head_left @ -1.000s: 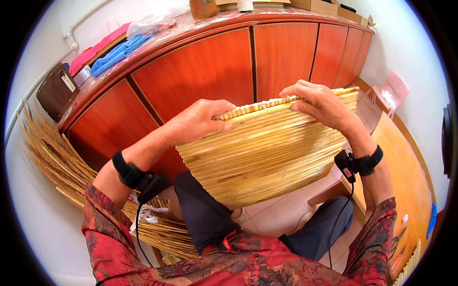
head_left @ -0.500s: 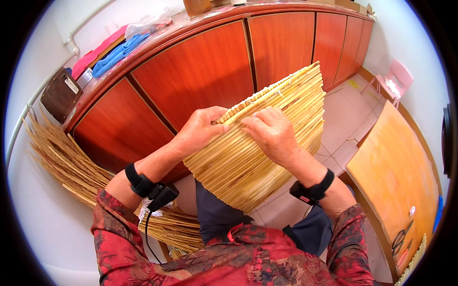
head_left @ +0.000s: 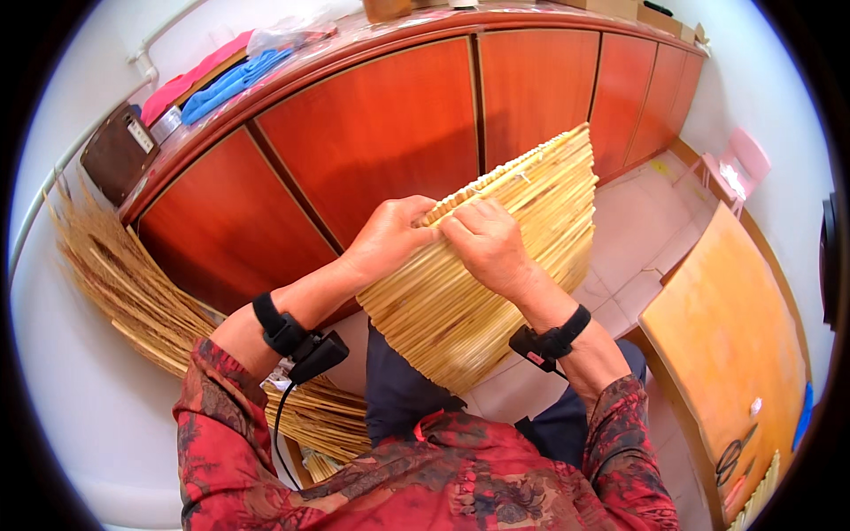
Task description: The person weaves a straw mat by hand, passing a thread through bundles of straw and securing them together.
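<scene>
Mat of straight, straw-yellow stalks (head_left: 465, 310), held tilted over dark-trousered legs (head_left: 394, 394); stalks rising from lower left to upper right. Left bare hand (head_left: 394, 234) closed on the upper edge; right bare hand (head_left: 489, 246) curled against the near face just beside, any pinch indiscernible. Broad free end toward upper right, nearer the right.

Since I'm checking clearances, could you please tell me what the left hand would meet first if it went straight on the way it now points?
The left hand would probably meet the right hand first, close beside it on the stalk mat; the gap is unclear.
</scene>
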A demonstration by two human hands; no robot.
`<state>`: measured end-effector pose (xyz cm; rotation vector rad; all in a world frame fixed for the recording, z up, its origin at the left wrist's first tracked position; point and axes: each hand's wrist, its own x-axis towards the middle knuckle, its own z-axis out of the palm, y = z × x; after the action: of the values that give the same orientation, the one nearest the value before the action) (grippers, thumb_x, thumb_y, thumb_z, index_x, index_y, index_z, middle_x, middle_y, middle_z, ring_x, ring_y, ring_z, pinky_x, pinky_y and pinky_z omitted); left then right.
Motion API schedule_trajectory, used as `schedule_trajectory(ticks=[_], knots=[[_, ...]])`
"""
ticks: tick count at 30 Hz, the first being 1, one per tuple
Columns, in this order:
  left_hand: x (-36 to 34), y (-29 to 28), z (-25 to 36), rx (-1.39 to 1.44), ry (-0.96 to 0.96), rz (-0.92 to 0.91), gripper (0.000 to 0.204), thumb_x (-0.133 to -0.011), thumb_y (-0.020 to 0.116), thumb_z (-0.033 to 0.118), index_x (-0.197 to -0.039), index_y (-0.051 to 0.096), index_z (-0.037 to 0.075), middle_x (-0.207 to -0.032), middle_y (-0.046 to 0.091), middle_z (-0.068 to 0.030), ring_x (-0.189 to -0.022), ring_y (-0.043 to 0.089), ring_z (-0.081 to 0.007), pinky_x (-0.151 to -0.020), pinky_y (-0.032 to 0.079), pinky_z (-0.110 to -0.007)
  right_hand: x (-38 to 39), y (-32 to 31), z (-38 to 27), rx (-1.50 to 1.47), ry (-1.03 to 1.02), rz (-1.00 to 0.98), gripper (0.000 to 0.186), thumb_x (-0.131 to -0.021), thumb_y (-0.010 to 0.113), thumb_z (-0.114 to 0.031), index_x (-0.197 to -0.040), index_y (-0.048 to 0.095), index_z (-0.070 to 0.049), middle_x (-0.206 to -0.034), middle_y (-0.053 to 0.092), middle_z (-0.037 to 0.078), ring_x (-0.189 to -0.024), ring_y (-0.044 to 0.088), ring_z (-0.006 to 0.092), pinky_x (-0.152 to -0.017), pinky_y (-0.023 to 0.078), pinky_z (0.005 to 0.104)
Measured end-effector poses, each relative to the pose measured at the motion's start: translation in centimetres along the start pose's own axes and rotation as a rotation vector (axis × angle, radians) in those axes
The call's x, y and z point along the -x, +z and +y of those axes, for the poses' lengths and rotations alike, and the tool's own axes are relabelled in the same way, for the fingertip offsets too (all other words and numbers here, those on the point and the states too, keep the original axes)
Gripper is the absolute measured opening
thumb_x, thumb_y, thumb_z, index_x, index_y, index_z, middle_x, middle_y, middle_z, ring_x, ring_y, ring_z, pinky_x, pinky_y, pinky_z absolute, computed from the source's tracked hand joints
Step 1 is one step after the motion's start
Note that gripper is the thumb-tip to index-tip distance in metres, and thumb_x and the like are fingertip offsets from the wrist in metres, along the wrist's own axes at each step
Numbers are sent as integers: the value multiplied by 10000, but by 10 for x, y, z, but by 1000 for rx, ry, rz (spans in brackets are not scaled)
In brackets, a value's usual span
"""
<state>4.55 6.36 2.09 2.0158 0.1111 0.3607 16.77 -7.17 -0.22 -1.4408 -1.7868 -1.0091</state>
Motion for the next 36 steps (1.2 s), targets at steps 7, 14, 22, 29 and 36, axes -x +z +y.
schedule_trajectory(ticks=[7, 14, 22, 29, 36], knots=[[-9, 19, -7, -119, 142, 93, 246, -814, 631, 50, -1044, 604, -32, -908, 648, -105, -884, 605, -151, -784, 481, -310, -4, -32, -18, -115, 9, 141, 126, -716, 606, -17, -837, 610, -54, -757, 560, 78, -740, 588, 246, -702, 483, 364], [-22, 39, -38, -181, 13, 122, 261, -777, 628, 55, -1018, 609, -44, -872, 651, -142, -815, 622, -204, -753, 481, -329, -9, -83, -8, -902, 736, 393, 111, -940, 536, -96, -865, 567, -20, -887, 641, 102, -814, 632, 224, -764, 515, 371], [-15, 45, -68, -243, 25, 167, 312, -785, 613, 61, -1081, 586, -37, -902, 645, -152, -829, 618, -213, -770, 478, -338, 86, -238, -5, -419, 1118, 169, 228, -981, 477, -245, -921, 604, -65, -610, 394, -57, -484, 344, 30, -412, 272, 197], [-11, 74, -86, -219, 68, 187, 295, -765, 600, 76, -1042, 580, -23, -902, 628, -241, -896, 605, -401, -782, 465, -437, 146, -348, -6, 223, 1202, 845, 277, -963, 431, -128, -1147, 559, 34, -661, 357, -73, -512, 298, 13, -433, 243, 169], [-3, 101, -80, -174, 1, 122, 327, -788, 606, 46, -1104, 579, -32, -933, 651, -154, -868, 628, -219, -794, 475, -330, 116, -51, -44, -561, 1342, -87, 252, -795, 711, -179, -996, 633, -48, -678, 495, -31, -610, 466, 51, -518, 371, 232]])
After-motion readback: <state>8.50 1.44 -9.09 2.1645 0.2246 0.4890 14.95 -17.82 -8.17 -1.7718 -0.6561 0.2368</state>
